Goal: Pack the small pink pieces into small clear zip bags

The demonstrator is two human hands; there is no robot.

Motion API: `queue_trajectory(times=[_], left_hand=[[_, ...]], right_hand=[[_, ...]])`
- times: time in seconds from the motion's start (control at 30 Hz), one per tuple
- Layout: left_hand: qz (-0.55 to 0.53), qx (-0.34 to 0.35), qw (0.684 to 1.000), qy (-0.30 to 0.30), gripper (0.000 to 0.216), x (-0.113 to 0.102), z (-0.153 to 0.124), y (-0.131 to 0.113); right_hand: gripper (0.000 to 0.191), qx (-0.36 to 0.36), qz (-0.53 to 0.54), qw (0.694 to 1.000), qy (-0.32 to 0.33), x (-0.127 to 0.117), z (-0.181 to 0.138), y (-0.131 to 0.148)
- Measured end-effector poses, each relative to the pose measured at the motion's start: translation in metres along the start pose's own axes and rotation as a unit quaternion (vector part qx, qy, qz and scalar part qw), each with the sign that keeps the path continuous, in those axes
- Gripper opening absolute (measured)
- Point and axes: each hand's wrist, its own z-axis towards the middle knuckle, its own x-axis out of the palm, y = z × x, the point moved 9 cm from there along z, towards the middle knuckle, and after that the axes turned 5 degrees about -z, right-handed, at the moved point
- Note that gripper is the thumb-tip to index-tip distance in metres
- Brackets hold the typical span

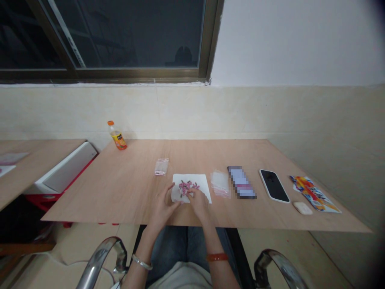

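Observation:
A white sheet of paper [204, 188] lies near the table's front edge with a small heap of pink and dark pieces [184, 187] on it, too tiny to name. At the sheet's left edge, my left hand [162, 204] is open, thumb and fingers apart in a curve beside the heap. My right hand [199, 202] reaches over the sheet from the front, its fingertips drawn together at the heap's right side. Whatever is pinched there is hidden by the fingers. Clear plastic bags [220, 184] are stacked just right of the sheet, and more small bags [161, 166] lie behind it to the left.
The wooden table [135, 176] also carries a blurred phone [241, 182], a white-edged phone [274, 186], a white case [302, 208] and a colourful packet [315, 193] on the right. An orange drink bottle [118, 137] stands at the back left. Metal chair armrests [100, 261] flank me.

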Motion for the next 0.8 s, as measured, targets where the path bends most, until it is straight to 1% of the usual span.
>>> queue_trajectory(times=[0.1,0.2,0.27,0.33,0.43,0.5,0.57,0.6,0.67,0.73,0.8], left_hand=[[0.028,-0.003,1.000,-0.003,0.054,-0.001,0.000,0.000],[0.049,-0.012,0.999,-0.013,0.053,0.000,0.001,0.004],[0.049,-0.011,0.999,-0.019,0.053,0.002,0.001,0.006],[0.041,-0.004,0.999,-0.021,0.053,0.004,0.001,0.006],[0.009,0.005,1.000,-0.010,0.052,0.009,0.001,0.004],[-0.016,0.008,1.000,-0.006,0.052,0.010,0.001,0.003],[-0.032,0.006,0.999,-0.012,0.052,0.008,0.001,0.004],[-0.037,0.003,0.999,-0.015,0.052,0.007,0.000,0.006],[-0.048,-0.006,0.999,-0.014,0.052,0.007,0.000,0.010],[-0.061,-0.015,0.998,-0.012,0.053,0.007,0.000,0.013],[-0.073,-0.018,0.997,-0.011,0.053,0.007,0.001,0.015]], right_hand=[[0.020,-0.011,0.087,0.995,-0.041,-0.014,0.000,0.001],[0.029,-0.041,0.208,0.973,-0.090,-0.039,-0.004,0.012],[0.031,-0.061,0.263,0.957,-0.103,-0.054,-0.009,0.024],[0.030,-0.085,0.293,0.949,-0.084,-0.062,-0.015,0.040],[0.027,-0.123,0.303,0.945,-0.025,-0.059,-0.023,0.061],[0.026,-0.135,0.311,0.941,0.003,-0.054,-0.024,0.066],[0.028,-0.132,0.323,0.937,-0.002,-0.051,-0.022,0.062],[0.029,-0.126,0.321,0.939,-0.014,-0.050,-0.020,0.056],[0.030,-0.100,0.278,0.954,-0.043,-0.047,-0.014,0.042],[0.027,-0.069,0.186,0.979,-0.056,-0.039,-0.009,0.028],[0.021,-0.046,0.085,0.994,-0.047,-0.028,-0.006,0.018]])
